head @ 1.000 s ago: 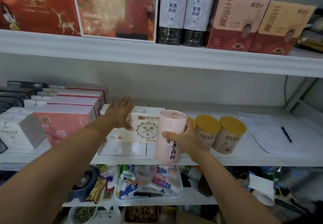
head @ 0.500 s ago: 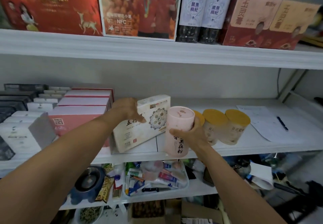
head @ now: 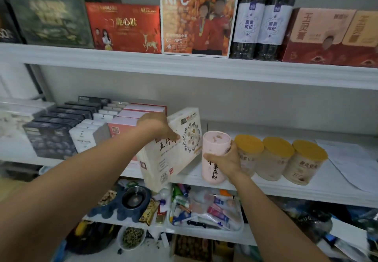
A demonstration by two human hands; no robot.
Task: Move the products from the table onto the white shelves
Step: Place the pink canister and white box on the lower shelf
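On the middle shelf [head: 286, 192], you have two products in hand at once. Your left hand [head: 157, 126] grips the white box [head: 176, 153] by its top edge, fingers curled over it. The box is tilted, its lower corner hanging out past the shelf lip. Your right hand [head: 227, 159] wraps its fingers round the pink canister [head: 214, 145] at mid-height. The canister is upright at the shelf front, just beside the first of three yellow-lidded jars [head: 276, 159]. I cannot tell whether its base is fully down.

To do this well, I'd stand the box upright first and slide it back beside the red boxes [head: 122, 128], leaving a gap between box and jars. Then push the canister in from the lip before you let go.

Readable writing: the box shows "五行", the canister "果藕粉". Above, the orange box [head: 196, 14] reads "NFC" and "沙棘原浆", the dark jars [head: 263, 20] "黑果枸杞", and the red carton [head: 124, 26] "鹿心肽".
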